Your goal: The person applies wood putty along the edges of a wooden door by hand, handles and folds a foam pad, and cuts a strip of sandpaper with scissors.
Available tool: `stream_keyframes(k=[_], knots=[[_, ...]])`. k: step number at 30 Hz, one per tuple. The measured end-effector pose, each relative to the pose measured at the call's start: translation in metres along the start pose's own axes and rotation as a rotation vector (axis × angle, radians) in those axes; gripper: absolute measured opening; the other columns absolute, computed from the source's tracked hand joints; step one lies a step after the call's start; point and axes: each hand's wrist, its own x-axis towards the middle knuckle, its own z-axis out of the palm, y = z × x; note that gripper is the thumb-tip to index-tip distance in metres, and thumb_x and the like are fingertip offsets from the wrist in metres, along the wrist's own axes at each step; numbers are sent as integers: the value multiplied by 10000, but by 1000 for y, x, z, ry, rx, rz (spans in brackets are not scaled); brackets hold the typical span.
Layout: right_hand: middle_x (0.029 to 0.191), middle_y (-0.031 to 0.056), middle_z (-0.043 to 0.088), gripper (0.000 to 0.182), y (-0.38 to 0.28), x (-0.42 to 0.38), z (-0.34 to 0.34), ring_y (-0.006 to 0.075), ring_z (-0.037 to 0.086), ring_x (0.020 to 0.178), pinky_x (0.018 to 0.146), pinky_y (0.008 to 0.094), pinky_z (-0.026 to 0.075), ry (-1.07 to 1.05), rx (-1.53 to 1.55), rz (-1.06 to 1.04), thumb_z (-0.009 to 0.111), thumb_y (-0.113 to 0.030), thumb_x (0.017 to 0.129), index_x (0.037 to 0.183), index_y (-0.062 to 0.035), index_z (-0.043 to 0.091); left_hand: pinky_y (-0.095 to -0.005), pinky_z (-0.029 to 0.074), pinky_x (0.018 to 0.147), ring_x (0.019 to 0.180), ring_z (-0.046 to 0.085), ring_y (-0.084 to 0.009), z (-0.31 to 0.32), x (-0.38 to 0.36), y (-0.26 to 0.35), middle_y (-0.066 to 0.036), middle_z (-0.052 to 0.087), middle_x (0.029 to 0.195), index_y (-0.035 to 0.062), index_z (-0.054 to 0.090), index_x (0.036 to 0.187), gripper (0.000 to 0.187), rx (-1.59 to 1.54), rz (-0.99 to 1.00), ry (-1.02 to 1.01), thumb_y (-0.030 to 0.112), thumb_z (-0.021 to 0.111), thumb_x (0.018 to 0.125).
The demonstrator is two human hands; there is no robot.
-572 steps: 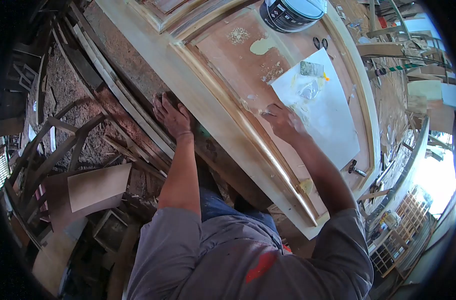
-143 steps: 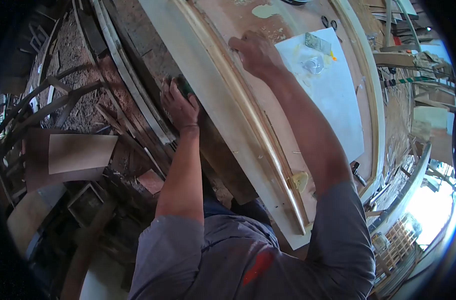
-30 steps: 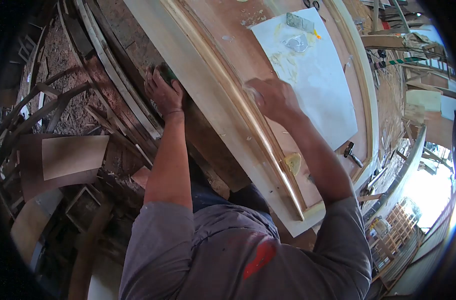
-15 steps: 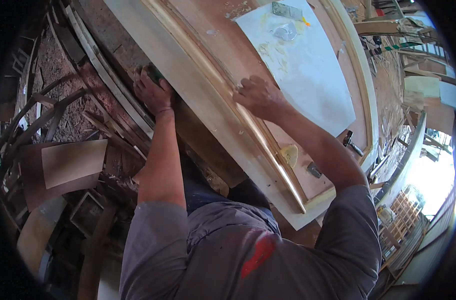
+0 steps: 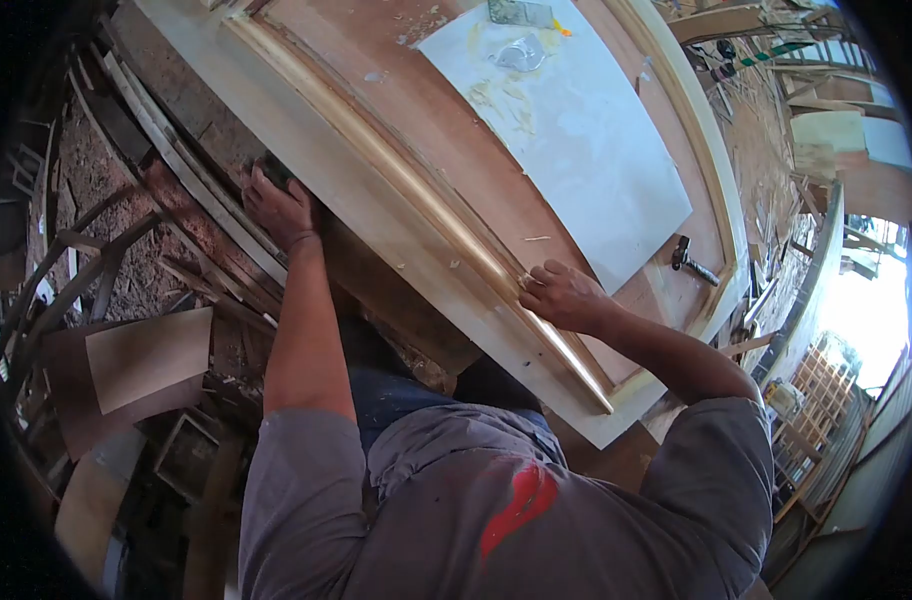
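My right hand (image 5: 564, 296), fingers curled and pressed together, rests on the rounded, glossy wooden moulding (image 5: 426, 215) near its lower end. A small pale bit shows at the fingertips, but what they hold I cannot make out. The moulding runs along the near edge of a large wooden panel (image 5: 366, 75). Beyond that edge, my left hand (image 5: 279, 207) is bent around something dark, mostly hidden by the fingers. A white sheet (image 5: 596, 170) lies on the panel with yellowish smears, a clear crumpled piece (image 5: 521, 53) and a flat scraper-like plate (image 5: 519, 12).
A hammer-like tool (image 5: 694, 262) lies near the panel's right edge. Curved wooden strips (image 5: 181, 150) and debris stand on the left. A tan board (image 5: 148, 360) is at lower left. Scrap timber (image 5: 811, 155) and a wooden lattice (image 5: 826, 400) are on the right.
My right hand has moved down along the moulding. The yellow piece and small grey block seen on the panel earlier are now out of sight around my right hand and forearm. The view has shifted slightly.
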Motion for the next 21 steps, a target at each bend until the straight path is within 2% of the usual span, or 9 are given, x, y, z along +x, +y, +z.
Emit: stream_keyframes(k=[1,4,7,10,13,16,19,20,21], knots=[[848,60,641,124,-1,-7,2,226,629,935,851,368,506,15,6,8,675,-197,867,858,-105,592,-571,409,1180,1412,493,-466,4,-1,-5,-273,501,1539,4,495,1443,682,7,6,6,191,752,839],[901,78,723,79,-2,-26,7,232,668,900,797,399,525,36,285,150,709,-110,866,932,-90,672,-582,418,1163,1375,515,-465,5,-2,-3,-273,545,1471,6,499,1434,667,15,-6,20,168,760,841],[897,121,758,114,-13,-35,6,304,724,876,784,439,574,348,538,598,721,-7,835,937,-58,720,-582,429,1145,1345,528,-471,7,-1,-5,-265,566,1428,7,500,1430,658,20,-16,13,168,759,847],[924,137,762,235,-29,-33,19,348,751,855,775,473,604,511,774,827,738,12,784,1002,-74,744,-588,441,1110,1314,541,-472,12,-3,-13,-261,576,1405,14,500,1433,655,40,13,39,192,756,857],[937,145,765,236,-41,-54,29,349,761,844,791,432,612,406,723,925,732,-3,831,1054,-76,755,-604,464,1047,1253,565,-488,17,1,-23,-275,596,1372,20,491,1449,657,26,65,73,239,732,879],[924,134,773,197,-54,-102,42,267,769,797,761,384,612,487,771,1057,750,-7,854,1045,-55,755,-609,468,1037,1240,567,-501,21,0,-30,-285,608,1357,16,491,1451,653,68,94,89,270,715,893],[959,101,792,130,-66,-142,52,176,766,863,783,335,604,715,900,1278,747,-10,918,1047,-24,758,-599,467,1062,1260,564,-502,23,2,-37,-291,601,1371,12,483,1460,644,39,94,69,263,709,912],[1040,80,788,153,-67,-154,58,126,737,982,829,310,594,809,1017,1306,724,-9,976,1127,4,739,-574,473,1115,1317,554,-498,19,4,-38,-299,574,1430,8,452,1487,652,92,2,-49,273,703,946],[1058,79,783,179,-67,-155,58,123,730,996,843,306,590,895,1046,1340,716,-6,983,1162,5,727,-568,475,1128,1334,549,-494,17,4,-36,-300,562,1451,9,438,1498,663,74,-23,-65,280,703,955]])
